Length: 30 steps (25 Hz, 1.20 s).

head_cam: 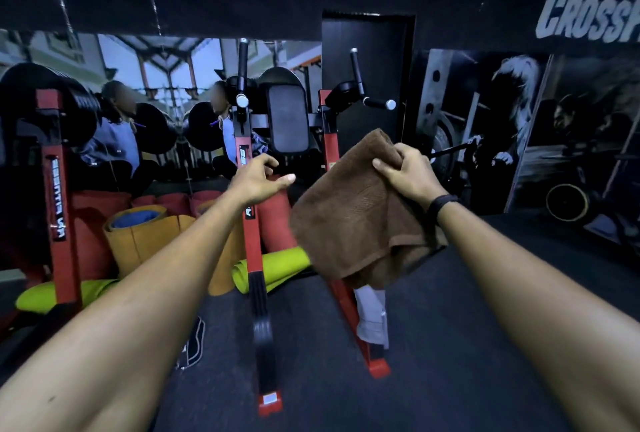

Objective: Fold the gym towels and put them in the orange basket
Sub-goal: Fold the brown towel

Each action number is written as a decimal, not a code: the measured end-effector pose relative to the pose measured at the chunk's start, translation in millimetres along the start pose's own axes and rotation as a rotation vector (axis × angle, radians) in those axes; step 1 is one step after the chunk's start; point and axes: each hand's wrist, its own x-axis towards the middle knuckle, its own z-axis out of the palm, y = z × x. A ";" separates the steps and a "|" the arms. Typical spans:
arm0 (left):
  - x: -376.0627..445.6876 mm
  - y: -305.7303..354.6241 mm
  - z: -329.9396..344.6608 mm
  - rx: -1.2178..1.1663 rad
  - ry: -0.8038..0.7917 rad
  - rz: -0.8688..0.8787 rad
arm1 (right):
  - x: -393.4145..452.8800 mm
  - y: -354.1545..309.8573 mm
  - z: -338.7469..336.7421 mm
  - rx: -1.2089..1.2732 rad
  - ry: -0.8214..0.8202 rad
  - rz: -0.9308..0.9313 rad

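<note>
Brown towel held up in my right hand, left hand free beside it.

My right hand point(407, 172) grips the top edge of the brown towel point(356, 220), fingers point(384, 168) curled round and pinching the cloth, so it hangs bunched in the air in front of the red machine frame point(247, 231). My left hand point(259, 177) is just beside the towel, apart from it, fingers loosely curled and holding nothing. A black band point(441, 205) sits on my right wrist. Behind the frame, rolled mats point(145, 234) in orange, red and green lie on the dark floor point(450, 345) against a mirror point(166, 61). I cannot see the orange basket.
</note>
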 end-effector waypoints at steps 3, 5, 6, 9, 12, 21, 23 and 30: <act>4.1 26.3 37.8 0.022 -0.099 0.069 | -17.1 21.0 -22.8 -0.209 0.017 0.098; 3.3 48.2 73.2 0.059 -0.202 0.135 | -39.5 45.5 -49.4 -0.305 0.061 0.185; 1.1 59.7 92.9 0.070 -0.257 0.166 | -54.6 60.0 -66.2 -0.336 0.084 0.235; -20.6 97.6 152.7 0.035 -0.411 0.226 | -111.9 101.2 -123.6 -0.426 0.141 0.367; -59.8 138.2 210.6 -0.002 -0.521 0.300 | -179.8 128.6 -182.8 -0.511 0.176 0.491; -304.7 271.4 398.5 0.048 -0.950 0.578 | -463.6 189.6 -342.5 -0.661 0.351 0.927; -371.6 289.4 432.6 0.068 -1.053 0.626 | -535.6 198.9 -363.5 -0.682 0.364 1.033; -536.9 304.7 525.1 0.100 -1.309 0.690 | -735.2 226.2 -387.8 -0.672 0.339 1.343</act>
